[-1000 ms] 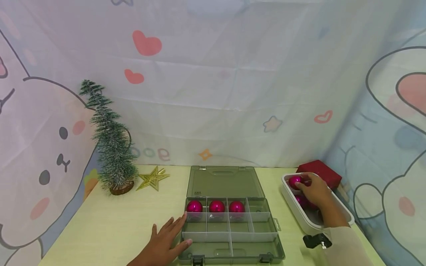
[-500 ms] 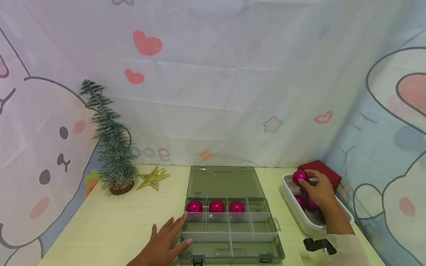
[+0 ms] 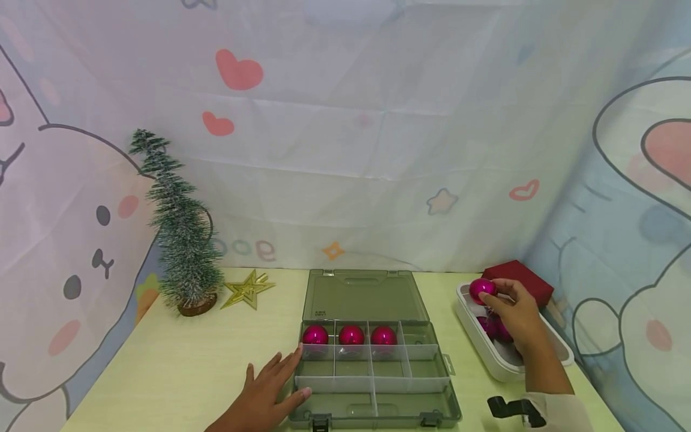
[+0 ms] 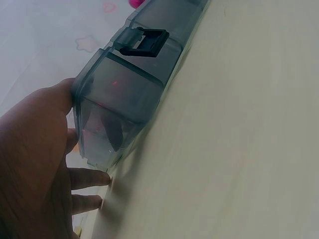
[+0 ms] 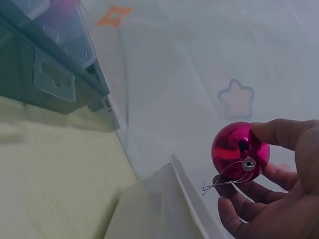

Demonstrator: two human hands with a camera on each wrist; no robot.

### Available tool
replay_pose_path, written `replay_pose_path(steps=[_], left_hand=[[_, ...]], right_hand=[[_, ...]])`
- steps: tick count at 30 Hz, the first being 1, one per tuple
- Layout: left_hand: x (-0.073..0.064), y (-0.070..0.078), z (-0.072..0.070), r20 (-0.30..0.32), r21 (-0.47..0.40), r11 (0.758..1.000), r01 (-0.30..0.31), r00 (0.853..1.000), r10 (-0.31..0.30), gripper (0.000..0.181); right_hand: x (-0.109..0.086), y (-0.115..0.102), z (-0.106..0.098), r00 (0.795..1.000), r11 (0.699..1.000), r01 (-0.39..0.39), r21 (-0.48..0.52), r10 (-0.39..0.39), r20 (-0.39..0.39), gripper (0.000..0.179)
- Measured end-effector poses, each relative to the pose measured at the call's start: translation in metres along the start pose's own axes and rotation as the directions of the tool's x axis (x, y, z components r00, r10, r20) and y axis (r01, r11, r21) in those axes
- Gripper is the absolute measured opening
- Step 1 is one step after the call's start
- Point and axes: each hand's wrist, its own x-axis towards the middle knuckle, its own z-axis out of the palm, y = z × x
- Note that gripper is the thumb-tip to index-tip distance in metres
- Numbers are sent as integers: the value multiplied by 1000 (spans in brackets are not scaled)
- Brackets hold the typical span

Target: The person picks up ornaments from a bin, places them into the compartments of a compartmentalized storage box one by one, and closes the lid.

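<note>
My right hand (image 3: 515, 309) pinches a shiny magenta Christmas bauble (image 3: 482, 291) between thumb and fingers, above the far end of a white bin (image 3: 477, 342). In the right wrist view the bauble (image 5: 234, 149) shows its silver cap and a loop of thin string. More magenta baubles (image 3: 502, 330) lie in the bin, partly behind the hand. A grey-green divided organizer box (image 3: 335, 390) lies with its lid laid back; three baubles (image 3: 351, 335) sit in its back row. My left hand (image 3: 264, 390), fingers spread, touches the box's left side.
A small frosted Christmas tree (image 3: 186, 240) stands at the table's back left, beside a gold star (image 3: 248, 290). Behind the bin lies a dark red box (image 3: 520, 282). A printed cloth (image 3: 345, 150) hangs along the back and sides of the table.
My right hand has lifted the bauble up from inside the bin, then shifted slightly left with it. The left hand and the organizer box stay put.
</note>
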Motion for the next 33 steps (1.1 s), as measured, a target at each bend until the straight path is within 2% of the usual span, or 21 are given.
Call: replay_pose_path(steps=[6, 11, 17, 20, 26, 30, 33], left_hand=[[0, 0, 0, 3, -4, 1000, -1, 1000, 1, 85], [0, 1, -1, -2, -6, 1000, 1, 1000, -1, 86], [1, 0, -1, 1, -11, 1000, -1, 1000, 1, 86], [1, 0, -1, -2, -4, 1000, -3, 1000, 3, 86], [0, 0, 0, -7, -1, 1000, -2, 1000, 2, 86], [0, 0, 0, -4, -9, 1000, -5, 1000, 4, 85], [0, 0, -1, 1, -12, 1000, -3, 1000, 3, 86]], right_hand=[[-3, -1, 4, 998, 999, -32, 35, 30, 58, 74], [-5, -5, 9, 996, 995, -46, 88, 39, 80, 65], [-10, -9, 16, 995, 992, 10, 128, -22, 95, 54], [-13, -9, 20, 992, 993, 15, 117, -29, 122, 57], [-16, -8, 29, 971, 982, 30, 187, -73, 230, 65], [-19, -10, 33, 952, 985, 75, 155, -117, 282, 64], [-21, -11, 37, 948, 984, 99, 147, -138, 287, 61]])
